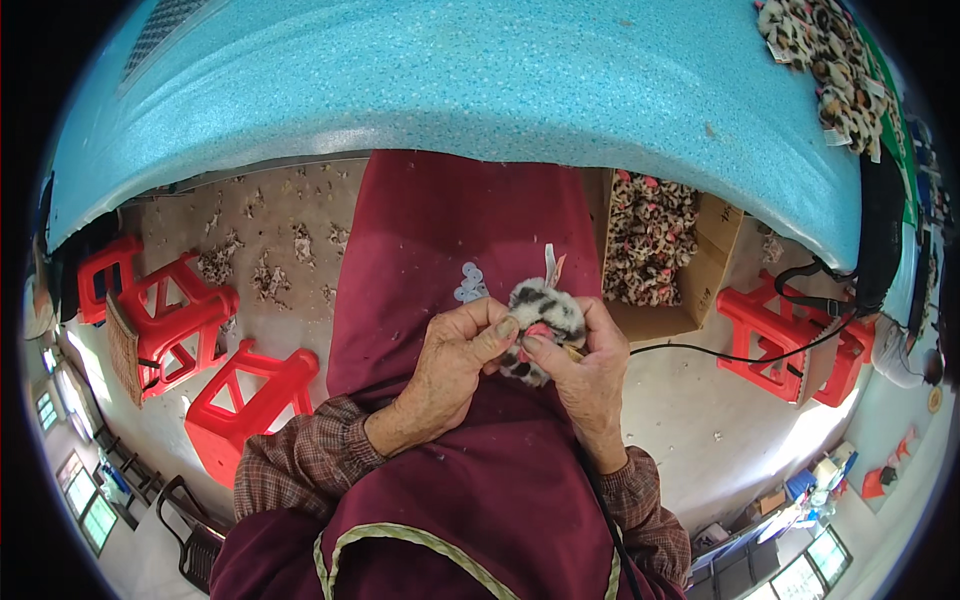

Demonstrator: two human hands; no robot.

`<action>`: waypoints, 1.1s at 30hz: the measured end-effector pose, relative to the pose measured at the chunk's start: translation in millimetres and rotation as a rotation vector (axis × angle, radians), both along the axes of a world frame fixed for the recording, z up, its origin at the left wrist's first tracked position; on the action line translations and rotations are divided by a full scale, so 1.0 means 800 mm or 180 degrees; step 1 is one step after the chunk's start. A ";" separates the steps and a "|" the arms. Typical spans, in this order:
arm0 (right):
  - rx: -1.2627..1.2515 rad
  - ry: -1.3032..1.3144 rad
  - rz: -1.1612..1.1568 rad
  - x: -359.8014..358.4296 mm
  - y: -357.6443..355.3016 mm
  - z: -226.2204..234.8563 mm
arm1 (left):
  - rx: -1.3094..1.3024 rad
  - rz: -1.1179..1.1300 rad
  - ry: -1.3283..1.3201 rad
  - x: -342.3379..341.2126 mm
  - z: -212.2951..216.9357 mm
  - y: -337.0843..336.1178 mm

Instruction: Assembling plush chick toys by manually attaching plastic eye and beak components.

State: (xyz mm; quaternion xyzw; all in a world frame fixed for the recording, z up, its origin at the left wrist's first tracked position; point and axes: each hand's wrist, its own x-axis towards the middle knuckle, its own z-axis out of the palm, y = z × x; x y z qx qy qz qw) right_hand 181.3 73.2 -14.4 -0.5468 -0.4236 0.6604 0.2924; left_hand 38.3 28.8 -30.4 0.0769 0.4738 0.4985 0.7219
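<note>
Above my lap, both hands grip a small black-and-white plush piece (548, 303) with a pink part showing in its middle. My left hand (455, 352) pinches its left side, thumb against the pink part. From the other side my right hand (585, 365) closes on it, with the thumb pressed on the pink part too. A white fabric tag (551, 263) sticks up from the plush. Something thin and tan shows beside my right thumb; I cannot make out what it is. Several small translucent plastic discs (470, 283) lie on the dark red apron (430, 220) near my left hand.
A blue speckled table (480, 90) spans the far side, with a pile of similar plush pieces (835, 75) at its right end. A cardboard box (718, 235) of plush pieces stands right of my lap. Red stools (250, 405) stand on both sides; a black cable (730, 357) runs right.
</note>
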 end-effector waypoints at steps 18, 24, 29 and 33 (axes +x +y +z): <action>-0.0262 -0.0020 0.0273 -0.009 0.005 -0.032 | 0.0720 -0.0216 0.2023 0.003 -0.016 0.005; 0.0383 -0.0357 0.0784 0.001 0.007 -0.031 | 0.0179 -0.0018 0.1089 -0.005 -0.011 0.010; 0.0901 -0.1048 0.0609 -0.009 -0.002 -0.039 | 0.0126 0.0009 0.1031 0.000 -0.013 0.003; 0.0980 -0.1071 0.0304 -0.014 0.000 -0.045 | 0.0492 0.0253 0.1557 0.020 -0.018 0.001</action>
